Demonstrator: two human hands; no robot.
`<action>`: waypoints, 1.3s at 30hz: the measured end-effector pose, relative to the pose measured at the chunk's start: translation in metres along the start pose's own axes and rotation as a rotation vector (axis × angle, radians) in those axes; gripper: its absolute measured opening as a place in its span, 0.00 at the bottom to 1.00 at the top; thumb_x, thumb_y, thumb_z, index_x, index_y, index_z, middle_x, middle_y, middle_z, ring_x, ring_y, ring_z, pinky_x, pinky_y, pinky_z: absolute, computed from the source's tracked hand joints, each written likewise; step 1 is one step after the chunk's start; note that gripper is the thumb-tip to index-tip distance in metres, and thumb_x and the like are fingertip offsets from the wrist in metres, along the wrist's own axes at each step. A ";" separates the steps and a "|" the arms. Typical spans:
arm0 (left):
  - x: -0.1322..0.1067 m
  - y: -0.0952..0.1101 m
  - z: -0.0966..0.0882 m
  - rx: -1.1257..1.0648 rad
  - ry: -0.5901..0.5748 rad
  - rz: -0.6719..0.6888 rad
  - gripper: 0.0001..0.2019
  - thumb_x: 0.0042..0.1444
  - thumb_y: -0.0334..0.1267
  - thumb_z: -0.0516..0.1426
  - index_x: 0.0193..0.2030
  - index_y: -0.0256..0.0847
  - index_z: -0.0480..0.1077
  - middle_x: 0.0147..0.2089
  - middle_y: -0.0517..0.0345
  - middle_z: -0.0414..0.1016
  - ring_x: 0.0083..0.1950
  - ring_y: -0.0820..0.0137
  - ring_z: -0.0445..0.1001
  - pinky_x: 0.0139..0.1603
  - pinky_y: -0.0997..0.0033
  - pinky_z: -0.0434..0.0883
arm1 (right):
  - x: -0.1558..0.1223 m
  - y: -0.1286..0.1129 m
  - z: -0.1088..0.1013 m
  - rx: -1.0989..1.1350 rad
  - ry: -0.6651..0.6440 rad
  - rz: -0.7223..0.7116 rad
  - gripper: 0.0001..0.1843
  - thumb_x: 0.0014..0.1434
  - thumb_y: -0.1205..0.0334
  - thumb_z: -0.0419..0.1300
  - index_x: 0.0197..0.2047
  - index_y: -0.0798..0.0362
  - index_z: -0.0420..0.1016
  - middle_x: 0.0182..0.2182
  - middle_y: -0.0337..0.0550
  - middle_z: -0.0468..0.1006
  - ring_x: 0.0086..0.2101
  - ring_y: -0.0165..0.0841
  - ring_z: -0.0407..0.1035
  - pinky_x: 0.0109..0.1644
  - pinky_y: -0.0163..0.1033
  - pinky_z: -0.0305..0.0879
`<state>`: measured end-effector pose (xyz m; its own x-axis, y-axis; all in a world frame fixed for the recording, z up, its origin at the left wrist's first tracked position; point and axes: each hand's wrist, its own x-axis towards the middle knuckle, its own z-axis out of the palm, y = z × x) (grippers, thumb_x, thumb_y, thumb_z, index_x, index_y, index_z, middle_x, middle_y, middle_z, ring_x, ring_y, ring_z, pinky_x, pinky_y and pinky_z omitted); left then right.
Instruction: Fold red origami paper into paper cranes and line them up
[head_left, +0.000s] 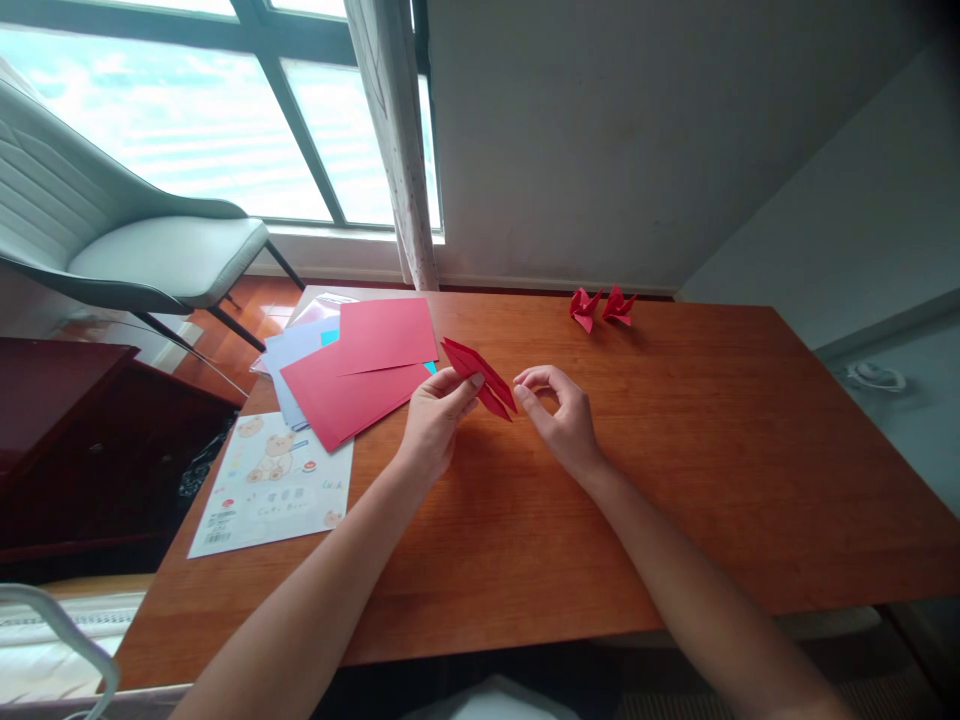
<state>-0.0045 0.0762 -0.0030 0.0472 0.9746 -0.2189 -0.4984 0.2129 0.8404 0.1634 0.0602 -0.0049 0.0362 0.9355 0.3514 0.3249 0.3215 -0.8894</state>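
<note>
A piece of folded red paper (pixel 480 372), long and pointed with layered flaps, is held above the table by my left hand (pixel 439 415). The left thumb presses on its near face, and the fingers lie behind it. Just right of the paper's tip is my right hand (pixel 559 415), apart from the paper. Its thumb and forefinger curve toward each other with a gap between them, and nothing shows in them. Two folded red paper figures (pixel 584 309) with pointed petals stand at the table's far side.
Red paper sheets (pixel 386 335) overlap pale sheets (pixel 289 365) on the table's left. A white sheet with bear drawings (pixel 281 485) lies nearer me. Around the wooden table (pixel 712 450) are a grey chair (pixel 165 250), a curtain (pixel 394 130) and a dark red cabinet (pixel 60 420).
</note>
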 end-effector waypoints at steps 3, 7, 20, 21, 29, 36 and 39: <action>-0.003 -0.002 0.003 0.190 -0.122 0.020 0.13 0.44 0.41 0.71 0.35 0.38 0.80 0.35 0.55 0.81 0.35 0.71 0.76 0.39 0.73 0.71 | -0.001 0.001 0.001 0.108 -0.020 0.066 0.08 0.61 0.55 0.63 0.41 0.49 0.73 0.41 0.43 0.79 0.40 0.37 0.74 0.43 0.41 0.72; -0.005 -0.005 0.006 0.296 -0.194 0.057 0.13 0.45 0.43 0.70 0.34 0.37 0.79 0.35 0.55 0.81 0.36 0.68 0.76 0.40 0.71 0.71 | -0.001 0.003 0.001 0.130 -0.071 0.069 0.06 0.62 0.56 0.61 0.38 0.49 0.74 0.37 0.42 0.77 0.37 0.35 0.73 0.42 0.41 0.72; -0.006 -0.004 0.006 0.231 -0.233 -0.008 0.17 0.57 0.51 0.62 0.40 0.36 0.77 0.38 0.52 0.80 0.37 0.68 0.76 0.41 0.69 0.72 | 0.004 0.005 0.000 0.361 -0.125 0.279 0.10 0.58 0.54 0.65 0.38 0.51 0.79 0.36 0.42 0.81 0.37 0.37 0.75 0.44 0.42 0.72; -0.007 -0.004 0.006 0.229 -0.231 -0.009 0.17 0.56 0.50 0.63 0.40 0.37 0.77 0.39 0.52 0.80 0.38 0.67 0.76 0.41 0.69 0.72 | 0.004 0.005 0.000 0.395 -0.111 0.304 0.10 0.57 0.53 0.65 0.38 0.50 0.79 0.35 0.42 0.82 0.36 0.37 0.75 0.44 0.42 0.72; -0.007 -0.005 0.007 0.281 -0.221 0.074 0.15 0.48 0.46 0.69 0.37 0.38 0.77 0.39 0.54 0.80 0.39 0.68 0.76 0.42 0.71 0.71 | 0.004 -0.001 0.000 0.394 -0.146 0.262 0.11 0.56 0.53 0.66 0.40 0.50 0.79 0.38 0.42 0.81 0.40 0.36 0.74 0.46 0.41 0.71; -0.007 -0.002 0.006 0.201 -0.269 -0.024 0.14 0.50 0.45 0.68 0.35 0.38 0.76 0.35 0.56 0.78 0.35 0.70 0.75 0.40 0.71 0.70 | 0.005 -0.003 -0.007 0.373 -0.223 0.290 0.14 0.58 0.47 0.63 0.37 0.49 0.76 0.37 0.42 0.78 0.39 0.36 0.71 0.46 0.41 0.70; -0.007 -0.002 0.005 0.191 -0.334 -0.061 0.15 0.50 0.47 0.68 0.36 0.37 0.76 0.37 0.54 0.79 0.38 0.67 0.76 0.43 0.69 0.71 | 0.006 -0.004 -0.009 0.478 -0.324 0.364 0.16 0.57 0.45 0.63 0.37 0.50 0.74 0.31 0.39 0.75 0.31 0.33 0.69 0.38 0.39 0.69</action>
<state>0.0006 0.0690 0.0001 0.3665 0.9221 -0.1240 -0.3171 0.2491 0.9151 0.1709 0.0630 0.0028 -0.2453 0.9689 -0.0337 -0.1104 -0.0625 -0.9919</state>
